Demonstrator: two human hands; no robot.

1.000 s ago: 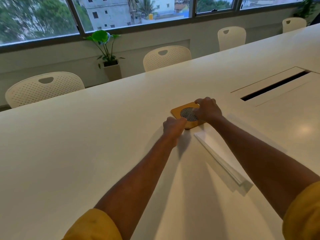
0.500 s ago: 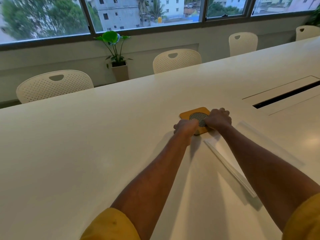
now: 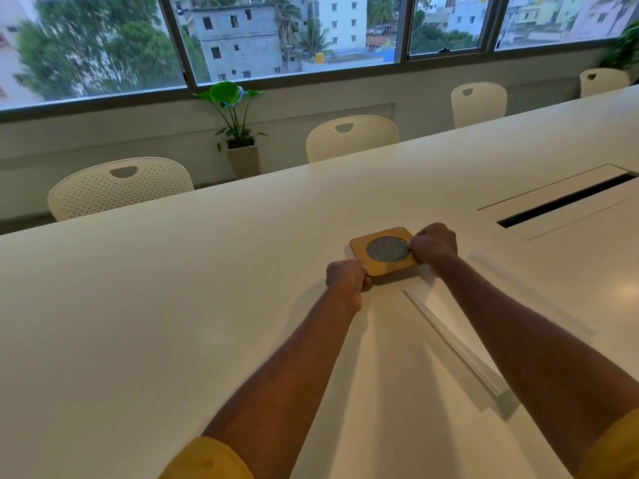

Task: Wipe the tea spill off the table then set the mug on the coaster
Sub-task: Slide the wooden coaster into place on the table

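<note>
Grip: both hands are curled closed on a square wooden coaster (image 3: pixel 383 251); the left hand (image 3: pixel 346 279) pinches its near-left corner, the right hand (image 3: pixel 433 244) clasps its right edge. Fingertips are tucked under or behind, so exactly how much of the coaster they cover cannot be told.
Coaster: lies between the two hands, on or only just above the table (image 3: pixel 173 305); a dark woven disc sits in its middle, uncovered.
Mug: not in view anywhere near the hands.
Tea spill: no stain or wet patch is visible around the grip; the glossy top may hide a thin film.
Just beside the right wrist: a flat white slab (image 3: pixel 460 344), perhaps folded paper or a thin board, runs back along the right forearm towards the person.
Farther out from the right hand: a dark cable slot (image 3: pixel 567 202) cut into the tabletop.
Beyond the grip: white perforated chairs (image 3: pixel 351 138) at the table's far edge, a potted plant (image 3: pixel 238 133) under the windows.
Step in hand, as judged: placing or squaring the coaster.
Doing it well: keep both hands low and even, lay the coaster flat, clear of the white slab, with the disc left open for the mug.
Risk: a one-sided push could skid it on the smooth top.
</note>
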